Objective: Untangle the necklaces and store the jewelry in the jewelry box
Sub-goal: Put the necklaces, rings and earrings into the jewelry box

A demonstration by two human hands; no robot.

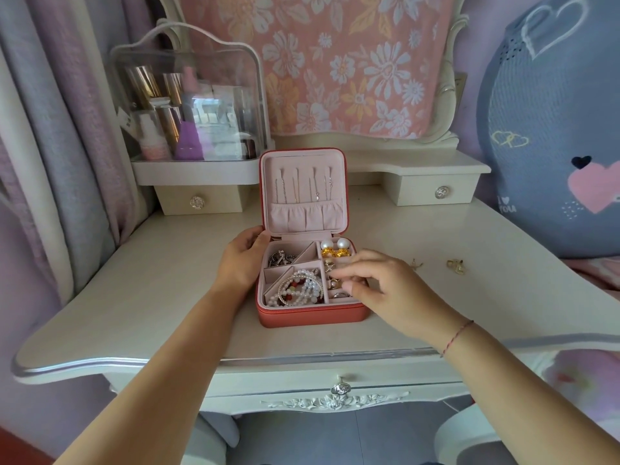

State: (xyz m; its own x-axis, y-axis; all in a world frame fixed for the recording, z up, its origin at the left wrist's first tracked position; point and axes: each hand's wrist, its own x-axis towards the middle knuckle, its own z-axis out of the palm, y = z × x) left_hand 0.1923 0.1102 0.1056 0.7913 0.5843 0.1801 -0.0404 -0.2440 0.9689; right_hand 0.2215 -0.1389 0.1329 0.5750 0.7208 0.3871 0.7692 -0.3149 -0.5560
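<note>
A red jewelry box [312,317] with a pink lining stands open in the middle of the vanity table [151,297]. Several thin necklaces [302,184] hang from hooks inside its upright lid. In its compartments lie pearl bracelets [298,290], dark silver pieces [280,258] and pearl and gold earrings [335,248]. My left hand [240,263] grips the box's left side, thumb on the rim near the hinge. My right hand [375,286] reaches over the right-hand slots, its thumb and curled fingertips pinching a small gold earring [334,282]. Two small gold pieces [416,264] [455,266] lie on the table to the right.
A clear-lidded cosmetics case [191,105] with bottles sits on the raised left shelf. Small drawers with crystal knobs [442,192] flank the back. A floral cloth [352,62] covers the mirror. A large blue plush cushion [553,146] leans at the right.
</note>
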